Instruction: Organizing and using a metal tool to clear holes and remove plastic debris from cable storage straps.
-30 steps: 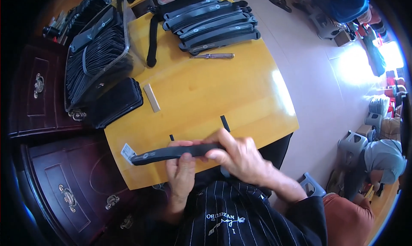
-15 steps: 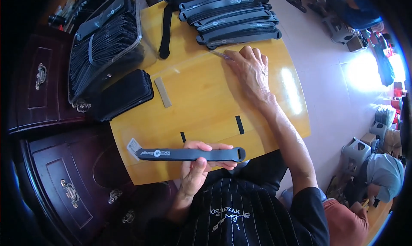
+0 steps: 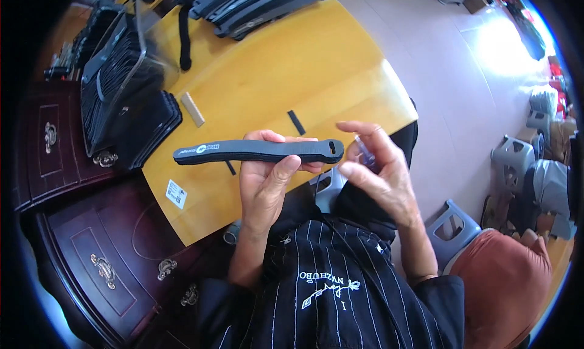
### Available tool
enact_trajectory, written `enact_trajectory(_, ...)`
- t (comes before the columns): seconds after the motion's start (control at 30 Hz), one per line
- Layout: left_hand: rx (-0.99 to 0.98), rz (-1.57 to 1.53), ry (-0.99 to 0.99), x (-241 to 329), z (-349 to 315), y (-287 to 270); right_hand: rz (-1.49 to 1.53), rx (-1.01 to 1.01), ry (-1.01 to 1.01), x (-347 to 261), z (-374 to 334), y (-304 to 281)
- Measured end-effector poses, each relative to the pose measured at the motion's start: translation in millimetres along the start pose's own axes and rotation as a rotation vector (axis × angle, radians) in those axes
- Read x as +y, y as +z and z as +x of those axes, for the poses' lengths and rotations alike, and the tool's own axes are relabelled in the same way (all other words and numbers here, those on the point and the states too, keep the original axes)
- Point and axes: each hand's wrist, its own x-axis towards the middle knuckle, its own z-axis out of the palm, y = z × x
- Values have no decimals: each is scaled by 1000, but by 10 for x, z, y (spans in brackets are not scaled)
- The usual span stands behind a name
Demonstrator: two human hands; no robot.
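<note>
My left hand (image 3: 263,188) grips a bundle of grey-and-black straps (image 3: 252,149), thumb on the near side and fingers behind. The bundle lies level above the table's near edge, its slotted end to the right. Beside that end is my right hand (image 3: 389,181), thumb and index finger spread apart and not closed on the straps. A small clear plastic piece (image 3: 365,152) sits in that hand, against its curled fingers; its exact kind is unclear. A white printed label (image 3: 176,194) lies on the table to the left of my left hand.
On the yellow table (image 3: 267,75) are more strap bundles (image 3: 261,8), a single black strap (image 3: 185,38) and a tan strip (image 3: 193,109). A clear bin of straps (image 3: 115,75) stands left, beside dark drawers (image 3: 91,251). A grey stool (image 3: 453,227) and a seated person are at right.
My right hand has come back from the far strap bundles to the slotted end of the held bundle, bringing the clear piece. The view has shifted, and the held bundle no longer overlaps the label.
</note>
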Motion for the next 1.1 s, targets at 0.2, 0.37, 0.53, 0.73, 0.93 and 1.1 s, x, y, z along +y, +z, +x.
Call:
enact_trajectory(0.2,-153,589,176,-226,-70,174,25,130,-61,311,-185,-33)
enact_trajectory(0.37,-340,1001,561,-245,-31,340,1140,-241,388,317,-158,-205)
enact_trajectory(0.53,-172,155,37,-272,11,340,-158,186,-289,201,-273,-137)
enact_trajectory(0.73,-3,-35,-165,-287,0,371,50,138,5,240,-249,-131)
enact_trajectory(0.93,53,-27,-190,-459,-42,313,508,115,132,316,-149,-18)
enact_trajectory(1.1,103,83,-79,-461,10,170,338,54,158,388,-16,26)
